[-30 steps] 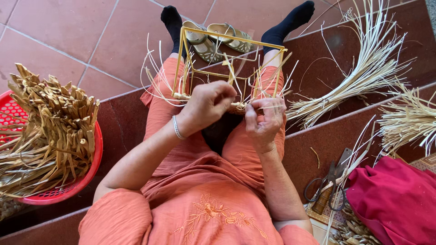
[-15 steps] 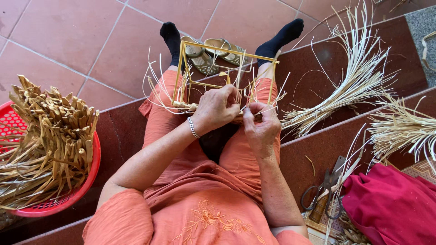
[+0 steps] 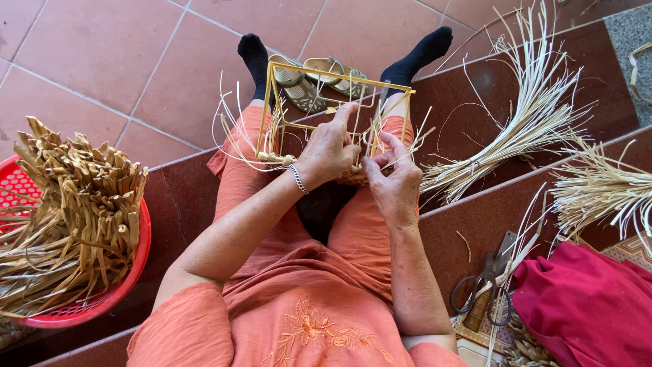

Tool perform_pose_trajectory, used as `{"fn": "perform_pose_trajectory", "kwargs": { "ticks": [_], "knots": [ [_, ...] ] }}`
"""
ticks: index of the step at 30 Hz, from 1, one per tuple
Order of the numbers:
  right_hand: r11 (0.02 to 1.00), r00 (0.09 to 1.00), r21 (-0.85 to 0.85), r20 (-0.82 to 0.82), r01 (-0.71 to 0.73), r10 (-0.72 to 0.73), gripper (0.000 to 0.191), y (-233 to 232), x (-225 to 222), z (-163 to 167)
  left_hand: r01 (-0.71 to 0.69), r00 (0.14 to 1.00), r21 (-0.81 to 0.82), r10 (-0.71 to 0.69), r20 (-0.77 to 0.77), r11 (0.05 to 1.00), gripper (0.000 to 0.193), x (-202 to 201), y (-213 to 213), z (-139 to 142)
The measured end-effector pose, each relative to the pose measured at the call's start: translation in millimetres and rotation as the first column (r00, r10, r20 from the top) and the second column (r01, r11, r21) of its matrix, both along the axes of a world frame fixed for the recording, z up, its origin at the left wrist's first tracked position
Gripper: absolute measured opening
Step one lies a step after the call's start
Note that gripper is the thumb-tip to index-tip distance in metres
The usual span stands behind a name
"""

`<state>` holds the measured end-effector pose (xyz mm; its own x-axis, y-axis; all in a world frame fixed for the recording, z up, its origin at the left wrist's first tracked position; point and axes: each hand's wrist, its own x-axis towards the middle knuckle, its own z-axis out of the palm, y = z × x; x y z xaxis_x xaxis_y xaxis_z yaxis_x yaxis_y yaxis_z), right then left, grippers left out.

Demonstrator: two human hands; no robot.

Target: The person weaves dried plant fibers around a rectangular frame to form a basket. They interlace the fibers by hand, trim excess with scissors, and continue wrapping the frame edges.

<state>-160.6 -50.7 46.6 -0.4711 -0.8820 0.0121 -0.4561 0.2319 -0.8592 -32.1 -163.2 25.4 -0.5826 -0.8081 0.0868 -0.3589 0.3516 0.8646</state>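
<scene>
Pale straw strips (image 3: 234, 139) are being woven onto a yellow wire frame (image 3: 339, 102) resting on the seated person's lap. Only the lower band near the hands appears woven; the upper frame stands bare, so most of the weaving looks left to do. The left hand (image 3: 333, 151) is closed on the frame's base; the right hand (image 3: 394, 180) pinches a strip beside it. A red basket (image 3: 125, 275) holds dried folded leaves (image 3: 64, 211).

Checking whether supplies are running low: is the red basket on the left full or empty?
Full. The red basket is heaped with dry tan strips rising well above its rim and spilling over the edge.
</scene>
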Motion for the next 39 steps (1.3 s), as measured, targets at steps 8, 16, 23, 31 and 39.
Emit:
{"fn": "perform_pose_trajectory", "kwargs": {
  "ticks": [8,16,23,31,39],
  "knots": [
    [0.914,0.973,-0.335,-0.114,-0.227,0.200,0.031,27,-18,-12,0.055,0.990,0.439,0.010,-0.143,0.897,0.057,11,7,19],
    [0.987,1.000,-0.160,0.005,0.008,-0.007,0.037,6,-29,-13,0.038,0.999,0.361,-0.039,-0.003,0.932,0.016,3,6,8],
    [0.998,0.945,-0.057,-0.328,-0.025,0.005,0.028,-11,-26,0,0.102,0.993,0.240,-0.083,-0.085,0.966,0.019,2,5,5],
    [0.995,0.973,-0.042,0.210,-0.088,0.095,0.015,2,-41,-1,0.063,0.998,0.281,-0.068,0.009,0.958,0.015,1,5,20],
    [0.965,0.807,-0.238,0.545,-0.108,0.225,0.011,23,-49,-22,0.099,0.994,0.311,-0.108,0.013,0.945,0.015,0,5,13]
  ]
}}
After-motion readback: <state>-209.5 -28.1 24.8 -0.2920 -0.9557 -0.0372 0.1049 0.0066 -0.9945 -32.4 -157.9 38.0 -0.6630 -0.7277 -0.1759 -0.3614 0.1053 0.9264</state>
